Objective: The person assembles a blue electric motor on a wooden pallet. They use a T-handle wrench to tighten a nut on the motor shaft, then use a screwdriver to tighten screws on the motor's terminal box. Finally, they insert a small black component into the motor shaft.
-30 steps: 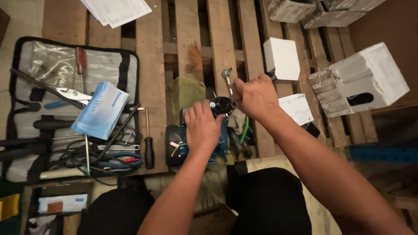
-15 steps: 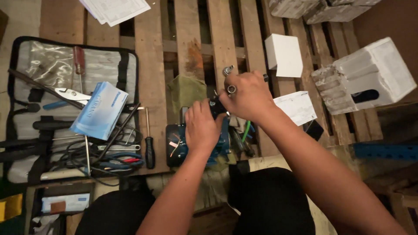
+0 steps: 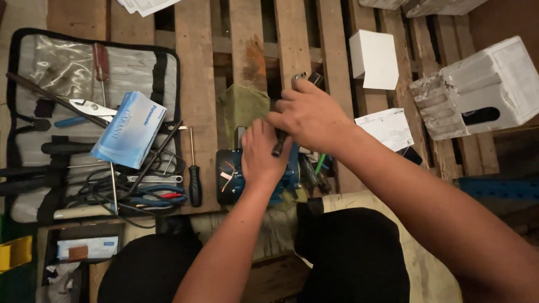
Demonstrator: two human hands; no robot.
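A small blue motor-like device (image 3: 230, 178) with coloured wires lies on a wooden pallet (image 3: 196, 67) between my knees. My left hand (image 3: 261, 154) presses down on top of it. My right hand (image 3: 309, 115) is closed around a metal ratchet wrench (image 3: 279, 145); its head sticks out past my fingers at the top and its dark handle end points down over the left hand. A green cloth (image 3: 241, 106) lies under and behind the device.
An open tool roll (image 3: 62, 67) with pliers, cables and a blue carton (image 3: 129, 130) lies to the left. A black-handled screwdriver (image 3: 194, 182) rests beside the device. White boxes (image 3: 373, 59) and a white foam block (image 3: 483, 87) sit to the right.
My right hand has swung the wrench leftward and down over the device, so it now overlaps my left hand. The left hand stays on the device.
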